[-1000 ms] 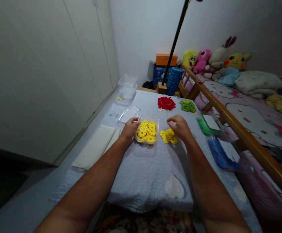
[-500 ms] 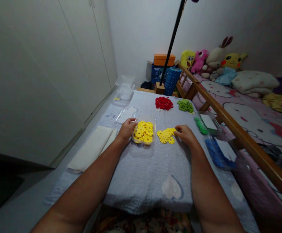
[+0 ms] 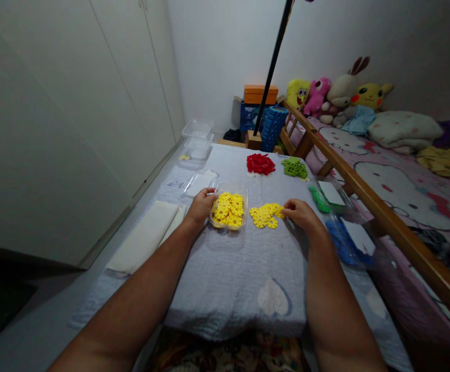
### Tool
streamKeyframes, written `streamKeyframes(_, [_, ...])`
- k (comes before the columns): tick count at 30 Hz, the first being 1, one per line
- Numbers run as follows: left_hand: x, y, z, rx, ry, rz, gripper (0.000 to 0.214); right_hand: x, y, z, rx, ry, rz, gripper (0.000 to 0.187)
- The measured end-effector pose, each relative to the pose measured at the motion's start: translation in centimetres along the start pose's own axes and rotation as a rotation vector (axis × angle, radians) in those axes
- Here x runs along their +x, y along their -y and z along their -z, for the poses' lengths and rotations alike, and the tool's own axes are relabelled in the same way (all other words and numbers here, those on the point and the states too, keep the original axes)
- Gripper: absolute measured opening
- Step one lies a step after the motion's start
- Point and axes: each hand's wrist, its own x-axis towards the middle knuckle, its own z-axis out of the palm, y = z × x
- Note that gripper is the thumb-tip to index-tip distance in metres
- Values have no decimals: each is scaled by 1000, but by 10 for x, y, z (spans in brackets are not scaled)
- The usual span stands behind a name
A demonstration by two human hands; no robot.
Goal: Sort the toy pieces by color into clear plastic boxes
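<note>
A clear plastic box stands mid-table, filled with yellow flower-shaped plastic discs. My left hand is closed on the box's left rim, thumb and fingers pinching the edge. To the right of the box, a small loose pile of the same yellow discs lies flat on the cloth. At that pile's right edge, my right hand pinches a yellow disc between thumb and fingertips. The fingertips hide part of this disc.
Red pieces and light green pieces lie at the back. Lidded boxes of green and blue pieces line the right side, beside a wooden bed rail. Leftward are a clear lid, stacked boxes and folded cloth.
My right hand has shifted slightly to the right, drawing a yellow disc toward the pile's edge. My left hand keeps its hold on the box.
</note>
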Motion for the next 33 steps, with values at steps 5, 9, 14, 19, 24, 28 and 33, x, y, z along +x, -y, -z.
streamKeyframes(5, [0, -1, 0, 19, -13, -1, 41, -9, 23, 3, 193, -81, 95, 21])
streamKeyframes(9, [0, 0, 0, 15, -12, -4, 40, -10, 61, -17, 197, -146, 277, 18])
streamKeyframes(14, [-1, -1, 0, -1, -1, 9, 41, -9, 109, -51, -25, -149, 540, 9])
streamKeyframes(19, [1, 0, 0, -19, 12, 6, 43, -3, 136, -82, -387, -160, 542, 11])
streamKeyframes(24, [3, 4, 1, -34, 17, -4, 43, 5, 150, -100, -570, -130, 511, 21])
streamKeyframes(28, [4, 5, 2, -38, 15, -5, 45, 7, 154, -105, -635, -43, 519, 23])
streamKeyframes(33, [3, 2, 1, -33, 13, -3, 44, 4, 149, -97, -590, 20, 500, 23])
